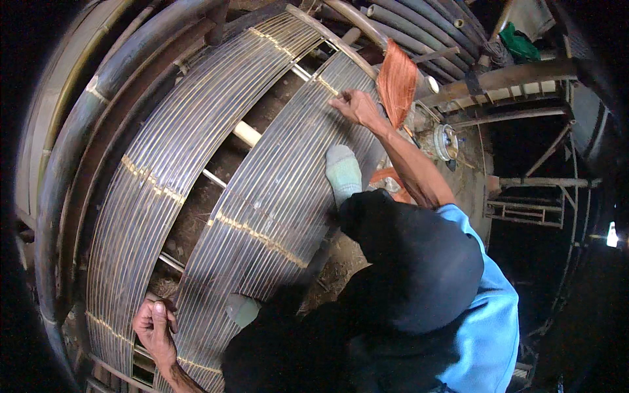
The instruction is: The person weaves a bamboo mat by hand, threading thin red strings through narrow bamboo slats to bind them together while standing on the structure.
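Note:
Two long panels of thin parallel bamboo strips, a left panel [196, 105] and a right panel [282, 183], lie side by side, tied across with pale bindings [259, 237]. Low in the picture, my left hand [156, 331] is closed over the gap between the panels, its thumb pressed to the curled fingers. What it pinches, if anything, is too small to make out. My right hand [360, 108] is closed at the far part of the right panel, by a binding there, its fingertips hidden. My socked feet [342, 167] rest on that panel.
Light crossbars [247, 133] run under the panels. Thick bamboo poles [426, 29] lie at the far side, with large dark poles [118, 98] along the left. Beyond my right hand hangs an orange-red woven strip [396, 82]. A round metal container [445, 142] and a wooden frame [531, 203] stand at right.

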Available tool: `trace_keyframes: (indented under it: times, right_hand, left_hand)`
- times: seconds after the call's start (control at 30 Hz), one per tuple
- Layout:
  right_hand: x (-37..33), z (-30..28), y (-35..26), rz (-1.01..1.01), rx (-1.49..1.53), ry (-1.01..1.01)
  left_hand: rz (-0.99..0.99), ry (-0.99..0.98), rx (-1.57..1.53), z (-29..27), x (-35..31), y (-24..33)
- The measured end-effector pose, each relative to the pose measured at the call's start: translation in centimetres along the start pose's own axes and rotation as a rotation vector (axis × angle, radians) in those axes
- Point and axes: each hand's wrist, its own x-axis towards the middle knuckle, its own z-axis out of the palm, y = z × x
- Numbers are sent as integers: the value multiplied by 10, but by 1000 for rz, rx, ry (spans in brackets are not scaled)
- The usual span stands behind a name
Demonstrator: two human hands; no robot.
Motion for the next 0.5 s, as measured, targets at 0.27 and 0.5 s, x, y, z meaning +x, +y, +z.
trace_keyframes:
  times: [0.27,0.5]
  right_hand:
    - [83,37,9,46,-239,-55]
    - [105,63,53,-84,-8,62]
  left_hand:
    - [52,378,978,8,30,56]
    - [53,282,931,73,89,131]
